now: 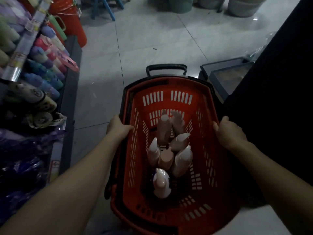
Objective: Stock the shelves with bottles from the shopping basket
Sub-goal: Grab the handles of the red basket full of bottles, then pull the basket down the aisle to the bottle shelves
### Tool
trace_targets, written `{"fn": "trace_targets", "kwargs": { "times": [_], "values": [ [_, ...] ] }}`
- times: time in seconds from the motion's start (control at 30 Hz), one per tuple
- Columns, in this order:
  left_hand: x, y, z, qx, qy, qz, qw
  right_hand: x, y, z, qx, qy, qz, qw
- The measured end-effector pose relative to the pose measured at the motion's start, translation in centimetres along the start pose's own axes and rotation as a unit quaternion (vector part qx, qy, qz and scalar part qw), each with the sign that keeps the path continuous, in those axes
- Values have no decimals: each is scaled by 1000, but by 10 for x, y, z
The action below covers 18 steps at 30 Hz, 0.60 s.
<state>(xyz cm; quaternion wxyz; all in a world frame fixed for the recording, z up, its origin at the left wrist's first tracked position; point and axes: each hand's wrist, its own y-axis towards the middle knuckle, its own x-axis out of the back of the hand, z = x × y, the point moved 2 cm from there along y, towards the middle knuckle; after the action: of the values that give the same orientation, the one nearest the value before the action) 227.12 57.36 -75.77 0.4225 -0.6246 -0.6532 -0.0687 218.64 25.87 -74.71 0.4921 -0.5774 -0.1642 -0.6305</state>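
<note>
I hold the basket rim: left hand at 9 o'clock, right hand at 3, fingers closed. Bottles look smooth, rigid; grasp mid-body.

Basket top open; bottles crowd floor; shelves left seemingly packed.

Pale tiled floor under red shopping basket and grey box.

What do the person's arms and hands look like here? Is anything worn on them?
Both forearms are bare: no sleeve reaches into view. The left hand and the right hand wear no gloves, and no watch, bracelet or ring shows on either. The picture is dim, so small details cannot be told.
</note>
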Motion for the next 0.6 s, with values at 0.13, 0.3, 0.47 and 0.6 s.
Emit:
{"fn": "trace_targets", "kwargs": {
  "times": [0.13, 0.3, 0.47, 0.6],
  "values": [
    [47, -42, -44, -23, 17, 8, 1000, 59, -42, 10, -7, 11, -8, 1000],
    [118, -119, -104, -48, 25, 37, 998, 146, -117, 21, -25, 37, -29, 999],
    [190, -205, -162, -78, 37, 80, 993, 239, -211, 26, -59, 47, -22, 997],
    [235, -258, -205, -88, 60, 134, 985, 299, -276, 25, -107, 46, -21, 993]
  ]
}}
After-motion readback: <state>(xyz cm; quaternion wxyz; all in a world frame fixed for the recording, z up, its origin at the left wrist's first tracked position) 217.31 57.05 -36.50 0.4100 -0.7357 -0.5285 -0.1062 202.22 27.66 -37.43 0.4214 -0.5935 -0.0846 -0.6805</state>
